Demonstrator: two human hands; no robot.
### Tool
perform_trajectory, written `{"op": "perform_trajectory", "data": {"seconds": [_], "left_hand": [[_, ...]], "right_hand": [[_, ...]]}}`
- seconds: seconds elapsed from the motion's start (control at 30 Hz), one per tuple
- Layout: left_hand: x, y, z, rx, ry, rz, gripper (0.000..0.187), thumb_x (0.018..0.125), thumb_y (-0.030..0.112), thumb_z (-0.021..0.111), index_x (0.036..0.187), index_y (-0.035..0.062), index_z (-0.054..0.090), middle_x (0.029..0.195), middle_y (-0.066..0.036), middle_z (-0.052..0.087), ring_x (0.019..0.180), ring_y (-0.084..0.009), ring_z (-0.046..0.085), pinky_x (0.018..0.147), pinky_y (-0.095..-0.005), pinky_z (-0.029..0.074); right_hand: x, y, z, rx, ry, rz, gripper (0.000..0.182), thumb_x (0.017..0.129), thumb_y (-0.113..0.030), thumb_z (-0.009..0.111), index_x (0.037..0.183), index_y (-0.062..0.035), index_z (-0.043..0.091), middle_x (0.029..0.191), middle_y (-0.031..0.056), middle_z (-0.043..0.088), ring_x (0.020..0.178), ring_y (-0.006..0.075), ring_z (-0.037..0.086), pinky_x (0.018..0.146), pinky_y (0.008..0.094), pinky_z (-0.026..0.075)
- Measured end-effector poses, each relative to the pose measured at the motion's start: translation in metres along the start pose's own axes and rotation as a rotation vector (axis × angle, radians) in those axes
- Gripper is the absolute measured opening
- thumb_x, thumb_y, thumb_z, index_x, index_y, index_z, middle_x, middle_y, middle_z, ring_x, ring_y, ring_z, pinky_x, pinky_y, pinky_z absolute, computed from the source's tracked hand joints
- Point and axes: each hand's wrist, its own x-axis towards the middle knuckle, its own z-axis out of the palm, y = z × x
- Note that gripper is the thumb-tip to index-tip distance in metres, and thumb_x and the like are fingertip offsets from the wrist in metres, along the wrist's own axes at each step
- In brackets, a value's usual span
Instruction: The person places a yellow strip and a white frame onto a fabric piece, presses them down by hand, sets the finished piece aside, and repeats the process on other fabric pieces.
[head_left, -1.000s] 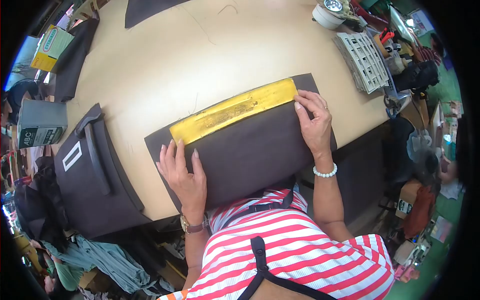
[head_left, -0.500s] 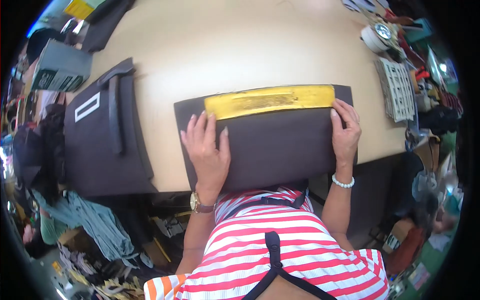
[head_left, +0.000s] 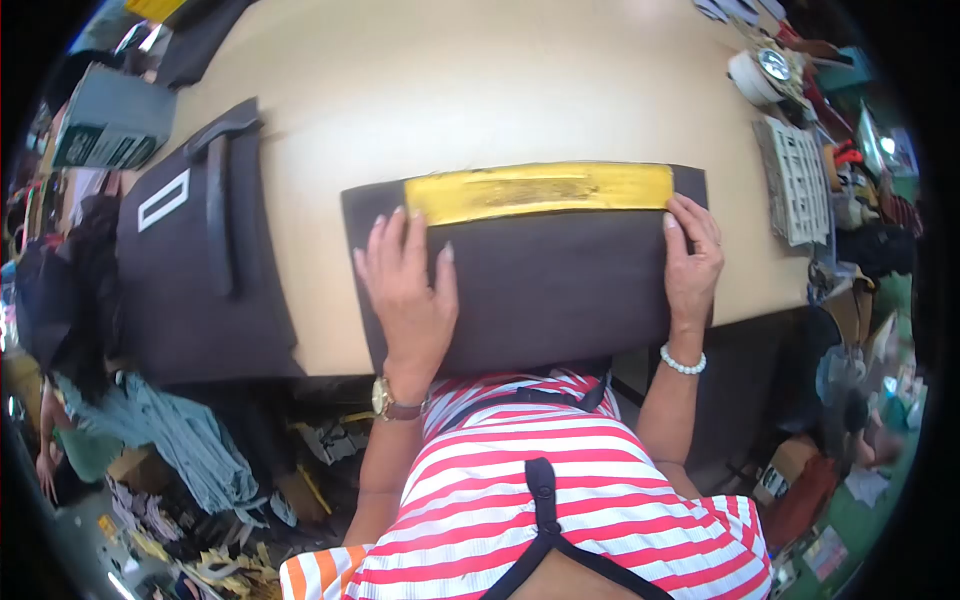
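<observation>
A dark brown sheet [head_left: 550, 290], perhaps leather or fabric, lies flat at the table's front edge. Along its far edge rests a yellow strip [head_left: 540, 192] with a slit and a dark smudge in its middle. My left hand [head_left: 408, 300] is laid on the sheet with fingers spread, its fingertips by the strip's lower left corner. At the strip's right end, my right hand [head_left: 692, 255] has bent fingers, with thumb and forefinger close together on the strip's edge. What lies beneath those fingertips is hidden.
To the left lies another dark panel [head_left: 170, 290] with a strap [head_left: 220, 220] and a white rectangular frame [head_left: 164, 200]. A grey box [head_left: 115, 118] stands behind it. On the right are a white roll [head_left: 752, 80] and a pale slotted rack [head_left: 797, 185]. A person's hand [head_left: 46, 475] shows at lower left.
The view has shifted slightly, and the panel at left sits a little further left and higher. Both hands keep nearly the same places on the sheet and strip.
</observation>
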Motion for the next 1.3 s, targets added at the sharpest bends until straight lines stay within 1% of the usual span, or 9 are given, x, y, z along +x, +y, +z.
{"op": "perform_trajectory", "data": {"seconds": [0.1, 0.13, 0.2, 0.33, 0.83, 1.07, 1.17, 1.3], "left_hand": [[0.0000, 0.0011, -0.0009, 0.032, -0.018, 0.002, 0.043, 0.087, 0.013, 0.062, 0.128, 0.0046, 0.054, 0.133, -0.016, 0.050, 0.130, -0.0352, 0.040, 0.109, -0.0509, 0.024], [-0.0011, -0.0007, 0.0009, 0.017, -0.011, 0.012, 0.042, 0.086, 0.014, 0.062, 0.126, 0.0041, 0.055, 0.132, -0.017, 0.050, 0.130, -0.0371, 0.039, 0.107, -0.0570, 0.025], [-0.0002, 0.0004, 0.0002, 0.003, -0.014, 0.013, 0.042, 0.086, 0.013, 0.063, 0.127, 0.0045, 0.055, 0.132, -0.016, 0.050, 0.130, -0.0370, 0.040, 0.107, -0.0567, 0.025], [0.0000, 0.0014, -0.0014, 0.008, -0.024, 0.008, 0.042, 0.086, 0.011, 0.062, 0.127, 0.0043, 0.055, 0.132, -0.016, 0.050, 0.130, -0.0366, 0.040, 0.107, -0.0558, 0.025], [-0.0001, 0.0020, -0.0023, -0.017, -0.037, 0.005, 0.040, 0.087, 0.011, 0.062, 0.126, 0.0059, 0.057, 0.134, -0.016, 0.050, 0.130, -0.0374, 0.040, 0.108, -0.0551, 0.024], [0.0009, 0.0009, -0.0023, -0.011, -0.013, 0.024, 0.035, 0.086, 0.014, 0.063, 0.120, 0.0068, 0.060, 0.129, -0.015, 0.053, 0.127, -0.0375, 0.041, 0.106, -0.0564, 0.025], [0.0001, -0.0006, -0.0010, -0.017, -0.013, 0.017, 0.035, 0.086, 0.014, 0.062, 0.119, 0.0060, 0.061, 0.129, -0.015, 0.053, 0.127, -0.0378, 0.041, 0.105, -0.0569, 0.026], [0.0001, -0.0012, -0.0008, -0.022, -0.013, 0.021, 0.034, 0.086, 0.014, 0.062, 0.119, 0.0064, 0.062, 0.129, -0.015, 0.053, 0.126, -0.0377, 0.042, 0.105, -0.0579, 0.027]], "right_hand": [[0.0004, -0.0013, -0.0005, -0.005, 0.014, -0.022, 0.017, 0.081, -0.004, 0.065, 0.097, 0.0007, 0.069, 0.103, 0.0124, 0.068, 0.103, 0.0279, 0.059, 0.095, 0.0369, 0.043], [0.0010, -0.0045, -0.0019, -0.003, 0.011, -0.017, 0.017, 0.081, -0.004, 0.065, 0.096, 0.0008, 0.069, 0.103, 0.0122, 0.068, 0.103, 0.0283, 0.059, 0.095, 0.0374, 0.043], [0.0011, -0.0056, -0.0018, 0.001, 0.013, -0.015, 0.017, 0.080, -0.004, 0.065, 0.096, 0.0007, 0.070, 0.102, 0.0116, 0.068, 0.102, 0.0294, 0.059, 0.094, 0.0387, 0.044], [0.0006, -0.0078, -0.0030, -0.002, 0.008, 0.006, 0.018, 0.080, -0.005, 0.066, 0.096, -0.0002, 0.070, 0.103, 0.0103, 0.068, 0.104, 0.0291, 0.058, 0.094, 0.0391, 0.043], [0.0004, -0.0046, -0.0023, -0.006, 0.027, -0.018, 0.017, 0.079, -0.004, 0.067, 0.096, -0.0002, 0.070, 0.102, 0.0106, 0.068, 0.102, 0.0287, 0.059, 0.093, 0.0382, 0.044], [0.0011, -0.0027, -0.0014, -0.005, 0.011, -0.017, 0.019, 0.080, -0.003, 0.066, 0.099, 0.0017, 0.069, 0.104, 0.0129, 0.068, 0.104, 0.0279, 0.060, 0.095, 0.0376, 0.044], [0.0007, -0.0053, -0.0018, -0.017, -0.006, 0.014, 0.021, 0.082, -0.004, 0.065, 0.102, 0.0006, 0.069, 0.107, 0.0121, 0.067, 0.105, 0.0273, 0.059, 0.096, 0.0372, 0.043], [-0.0004, -0.0052, -0.0018, -0.015, -0.008, 0.024, 0.021, 0.082, -0.004, 0.065, 0.103, 0.0000, 0.069, 0.107, 0.0117, 0.067, 0.106, 0.0269, 0.059, 0.097, 0.0370, 0.042]]}}
